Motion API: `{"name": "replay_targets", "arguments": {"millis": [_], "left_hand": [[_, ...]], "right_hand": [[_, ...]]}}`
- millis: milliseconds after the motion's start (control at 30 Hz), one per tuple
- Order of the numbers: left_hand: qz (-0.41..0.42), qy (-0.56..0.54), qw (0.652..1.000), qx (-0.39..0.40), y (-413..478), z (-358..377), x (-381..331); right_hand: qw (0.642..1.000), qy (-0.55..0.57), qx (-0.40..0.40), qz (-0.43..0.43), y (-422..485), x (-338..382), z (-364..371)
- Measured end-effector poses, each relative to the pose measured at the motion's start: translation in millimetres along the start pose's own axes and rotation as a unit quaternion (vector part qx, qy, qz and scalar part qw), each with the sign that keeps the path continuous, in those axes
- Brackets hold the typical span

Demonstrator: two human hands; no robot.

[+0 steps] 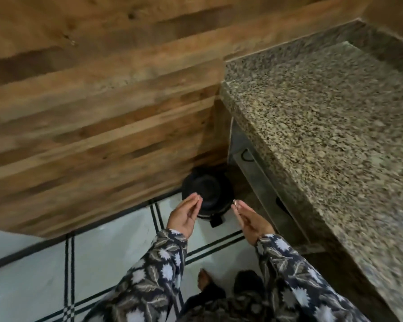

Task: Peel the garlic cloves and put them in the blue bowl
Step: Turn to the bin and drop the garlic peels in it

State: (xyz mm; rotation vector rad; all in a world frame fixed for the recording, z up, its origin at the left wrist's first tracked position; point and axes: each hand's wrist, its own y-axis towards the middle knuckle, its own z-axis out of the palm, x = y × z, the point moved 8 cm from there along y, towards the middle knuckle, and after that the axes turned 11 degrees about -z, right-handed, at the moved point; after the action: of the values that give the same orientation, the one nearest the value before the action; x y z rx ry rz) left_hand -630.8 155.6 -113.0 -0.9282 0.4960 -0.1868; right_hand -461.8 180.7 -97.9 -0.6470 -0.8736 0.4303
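Your left hand (183,214) and right hand (250,220) were held apart over the round black pedal bin (207,185), one at each side of its lid, palms facing inward, fingers nearly straight and together, gripping nothing discernible, speckled granite counter (323,112) right of the bin, where the garlic cloves and blue bowl lay could not be told

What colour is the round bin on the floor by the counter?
The bin is black all over; the head view, the only one, shows it.

The pale tiled floor (116,259), crossed by dark double lines, carries a round black pedal bin (207,184) in its far corner. A bare foot (204,281) stands on it nearer.
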Motion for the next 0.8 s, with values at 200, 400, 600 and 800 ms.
{"name": "replay_targets", "arguments": {"millis": [200, 400, 600, 800], "left_hand": [[-0.026, -0.014, 0.999, 0.020, 30, 17, -26], [-0.011, -0.046, 0.999, 0.019, 52, 21, -56], [-0.032, -0.043, 0.999, -0.004, 74, 19, -65], [-0.058, -0.027, 0.998, -0.024, 92, 16, -57]], "right_hand": [[1.000, -0.004, -0.024, 0.006, 25, -4, 15], [0.999, -0.041, -0.012, 0.017, 60, -6, 35], [0.998, -0.039, -0.025, 0.035, 96, -9, 39], [0.995, 0.017, -0.068, 0.072, 99, -20, 46]]}}
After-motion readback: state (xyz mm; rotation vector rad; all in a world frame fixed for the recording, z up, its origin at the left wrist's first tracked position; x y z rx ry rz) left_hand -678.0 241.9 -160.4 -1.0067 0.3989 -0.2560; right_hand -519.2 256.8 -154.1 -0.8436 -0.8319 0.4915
